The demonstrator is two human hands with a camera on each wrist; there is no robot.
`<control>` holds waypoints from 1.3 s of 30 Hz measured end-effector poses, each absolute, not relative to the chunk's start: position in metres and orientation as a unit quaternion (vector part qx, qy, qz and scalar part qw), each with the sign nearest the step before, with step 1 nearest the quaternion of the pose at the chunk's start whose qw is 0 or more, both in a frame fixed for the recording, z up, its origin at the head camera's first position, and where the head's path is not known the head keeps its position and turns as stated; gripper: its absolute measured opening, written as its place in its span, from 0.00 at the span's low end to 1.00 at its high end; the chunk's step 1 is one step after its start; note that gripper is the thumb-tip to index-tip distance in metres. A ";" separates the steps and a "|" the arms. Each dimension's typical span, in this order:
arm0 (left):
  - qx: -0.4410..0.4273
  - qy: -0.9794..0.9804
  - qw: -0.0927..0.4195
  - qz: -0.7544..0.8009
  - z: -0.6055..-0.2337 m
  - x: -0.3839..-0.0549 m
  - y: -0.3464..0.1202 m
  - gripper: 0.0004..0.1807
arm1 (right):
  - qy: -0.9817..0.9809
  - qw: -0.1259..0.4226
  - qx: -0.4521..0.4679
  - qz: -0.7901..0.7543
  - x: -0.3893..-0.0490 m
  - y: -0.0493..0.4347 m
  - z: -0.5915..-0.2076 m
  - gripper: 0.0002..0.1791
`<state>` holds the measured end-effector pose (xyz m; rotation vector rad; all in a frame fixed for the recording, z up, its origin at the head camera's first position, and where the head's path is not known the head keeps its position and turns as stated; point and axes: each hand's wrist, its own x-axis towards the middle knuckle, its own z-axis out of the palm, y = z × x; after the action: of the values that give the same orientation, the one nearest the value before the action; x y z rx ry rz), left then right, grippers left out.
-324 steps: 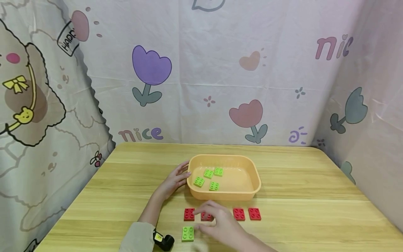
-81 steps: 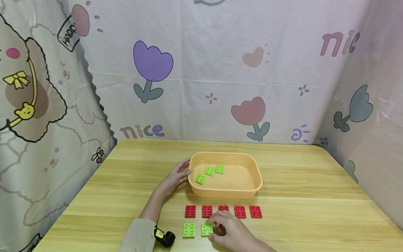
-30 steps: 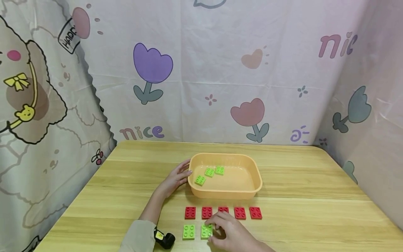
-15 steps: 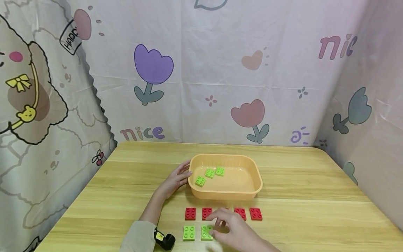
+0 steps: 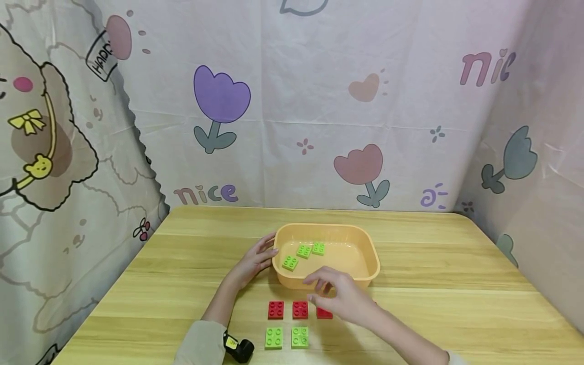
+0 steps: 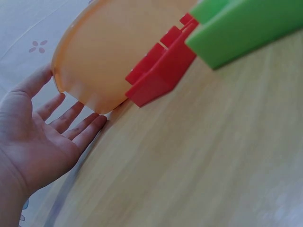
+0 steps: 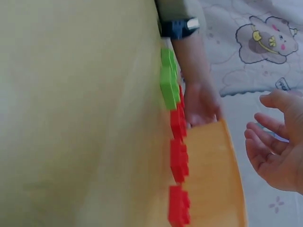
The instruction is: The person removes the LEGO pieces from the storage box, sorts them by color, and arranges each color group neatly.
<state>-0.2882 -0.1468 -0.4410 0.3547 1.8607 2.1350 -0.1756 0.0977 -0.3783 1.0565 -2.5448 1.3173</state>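
Note:
A pale orange plastic basin (image 5: 370, 256) sits mid-table with three green building bricks (image 5: 290, 262) inside. My left hand (image 5: 250, 263) rests against its left side; in the left wrist view the fingers (image 6: 71, 116) lie nearly straight along the wall and the thumb touches the rim. Over the basin's front edge hovers my right hand (image 5: 339, 294), fingers loosely bent, nothing between them. Below the basin runs a row of red building bricks (image 5: 276, 310), its right part hidden by my right hand and forearm. Two green bricks (image 5: 299, 337) lie in front of the leftmost red ones.
A wooden table (image 5: 137, 294) carries everything. Printed cloth (image 5: 283, 167) hangs behind it and along both sides. A black wrist camera (image 5: 239, 350) is strapped at my left sleeve, left of the front green bricks.
One green brick went from the basin to the table beside the first. My right hand has let go of it and moved up to the basin's front edge. The left hand stayed in place.

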 end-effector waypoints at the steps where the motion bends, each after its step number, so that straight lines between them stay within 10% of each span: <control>1: 0.125 0.645 0.143 0.741 -0.441 -0.288 -0.147 0.34 | -0.833 0.045 0.346 0.429 -0.180 0.097 -0.377 0.11; 39: 0.145 0.631 0.156 0.746 -0.441 -0.289 -0.148 0.34 | -0.850 -0.133 0.376 0.343 -0.315 0.075 -0.405 0.20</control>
<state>-0.2889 -0.1482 -0.4406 0.4146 1.8084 2.1358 -0.3146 0.0748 -0.4050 1.2928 -2.9243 1.1799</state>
